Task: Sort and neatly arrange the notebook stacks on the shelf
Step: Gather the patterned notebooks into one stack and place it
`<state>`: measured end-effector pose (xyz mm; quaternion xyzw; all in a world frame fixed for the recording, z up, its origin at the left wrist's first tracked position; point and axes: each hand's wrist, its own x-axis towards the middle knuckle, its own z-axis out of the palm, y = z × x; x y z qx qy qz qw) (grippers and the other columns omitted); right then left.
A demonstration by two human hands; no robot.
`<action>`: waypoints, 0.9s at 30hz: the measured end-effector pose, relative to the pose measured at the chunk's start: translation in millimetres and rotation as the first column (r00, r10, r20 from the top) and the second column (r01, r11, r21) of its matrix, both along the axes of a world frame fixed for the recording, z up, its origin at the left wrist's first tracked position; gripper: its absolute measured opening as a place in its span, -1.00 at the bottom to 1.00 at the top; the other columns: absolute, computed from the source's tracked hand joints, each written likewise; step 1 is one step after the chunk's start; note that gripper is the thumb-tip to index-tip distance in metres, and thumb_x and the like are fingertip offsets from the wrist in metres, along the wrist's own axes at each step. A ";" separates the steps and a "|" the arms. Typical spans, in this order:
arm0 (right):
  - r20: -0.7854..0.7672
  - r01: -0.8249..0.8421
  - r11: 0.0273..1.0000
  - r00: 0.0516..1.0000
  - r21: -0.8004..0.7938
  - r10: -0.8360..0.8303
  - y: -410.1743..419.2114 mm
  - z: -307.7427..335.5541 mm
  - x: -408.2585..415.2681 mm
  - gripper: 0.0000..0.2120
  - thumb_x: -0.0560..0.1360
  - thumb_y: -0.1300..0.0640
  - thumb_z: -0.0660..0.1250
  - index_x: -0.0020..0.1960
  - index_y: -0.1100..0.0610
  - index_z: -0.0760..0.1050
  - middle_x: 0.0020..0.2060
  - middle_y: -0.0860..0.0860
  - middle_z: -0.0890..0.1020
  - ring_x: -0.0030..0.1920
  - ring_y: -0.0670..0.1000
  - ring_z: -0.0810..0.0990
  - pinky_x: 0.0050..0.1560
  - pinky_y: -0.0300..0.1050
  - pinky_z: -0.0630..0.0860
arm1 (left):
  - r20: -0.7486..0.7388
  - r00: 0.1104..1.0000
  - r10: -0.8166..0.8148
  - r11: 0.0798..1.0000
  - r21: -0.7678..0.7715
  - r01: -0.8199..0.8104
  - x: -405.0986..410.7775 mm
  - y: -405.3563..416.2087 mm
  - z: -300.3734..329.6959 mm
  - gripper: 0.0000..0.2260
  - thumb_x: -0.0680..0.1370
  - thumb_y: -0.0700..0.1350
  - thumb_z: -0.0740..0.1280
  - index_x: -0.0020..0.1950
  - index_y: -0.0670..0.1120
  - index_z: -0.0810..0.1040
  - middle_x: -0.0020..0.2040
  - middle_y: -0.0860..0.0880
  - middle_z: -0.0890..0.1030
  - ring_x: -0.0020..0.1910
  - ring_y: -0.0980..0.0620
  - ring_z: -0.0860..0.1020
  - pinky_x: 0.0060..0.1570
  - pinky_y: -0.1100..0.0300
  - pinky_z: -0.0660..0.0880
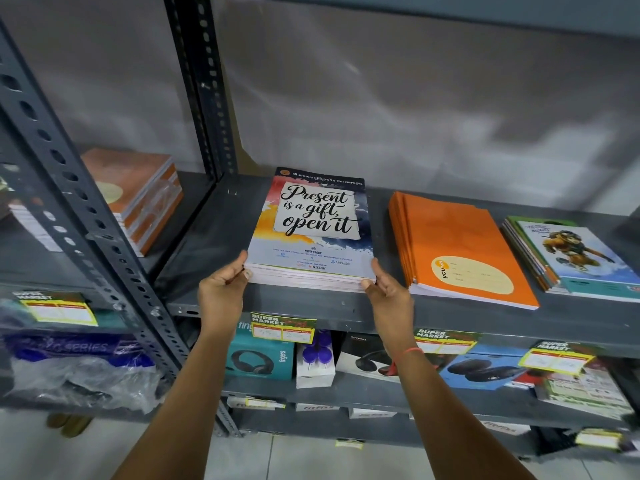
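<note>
**Squaring the left stack at the shelf edge**

Left hand [221, 292] and right hand [389, 294] each hold a narrow grip on a near corner of the printed stack [311, 230], resting on the shelf [214, 223]. Probable next move: align and push back. The orange stack [457, 244] lies near on the right; the cartoon stack [575, 258] beyond it.

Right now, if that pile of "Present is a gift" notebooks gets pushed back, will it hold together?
Probably only partly. The stack of "Present is a gift" soft-cover notebooks looks loose and unbound, so the glossy covers may slide apart. Left hand and right hand bracing both corners should help.
</note>
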<state>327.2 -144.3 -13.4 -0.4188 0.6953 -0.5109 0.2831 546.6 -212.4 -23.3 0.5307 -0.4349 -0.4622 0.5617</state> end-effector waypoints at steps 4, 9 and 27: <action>0.028 0.012 1.000 1.000 -0.001 -0.012 -0.1 0.4 -0.3 -0.57 0.52 0.13 0.29 0.38 0.05 0.36 0.34 0.05 0.47 0.25 -0.07 0.45 0.35 -0.14 0.29 | -0.018 0.999 0.033 0.999 0.000 -0.033 -1.9 0.8 0.5 -0.69 0.49 -0.36 0.30 0.22 -0.17 0.53 0.13 0.04 0.56 0.12 0.11 0.53 0.24 0.26 0.36; 0.031 0.028 0.999 0.999 -0.024 -0.027 0.8 -0.4 0.7 -0.57 0.51 0.12 0.29 0.37 0.06 0.37 0.33 0.07 0.47 0.33 0.04 0.45 0.27 -0.22 0.30 | -0.012 1.000 0.016 1.000 -0.024 -0.017 -1.6 4.4 4.7 -0.68 0.50 -0.36 0.28 0.24 -0.22 0.50 0.15 0.03 0.53 0.14 0.08 0.51 0.27 0.21 0.36; -0.010 -0.073 0.996 0.997 0.045 0.074 5.8 10.5 -5.1 -0.58 0.57 0.21 0.18 0.42 0.07 0.30 0.29 0.09 0.53 0.21 -0.02 0.50 0.30 -0.28 0.29 | 0.074 0.996 0.057 0.998 0.024 -0.059 -4.7 11.1 12.7 -0.71 0.54 -0.25 0.27 0.26 -0.19 0.49 0.26 -0.14 0.55 0.19 -0.01 0.52 0.28 0.12 0.39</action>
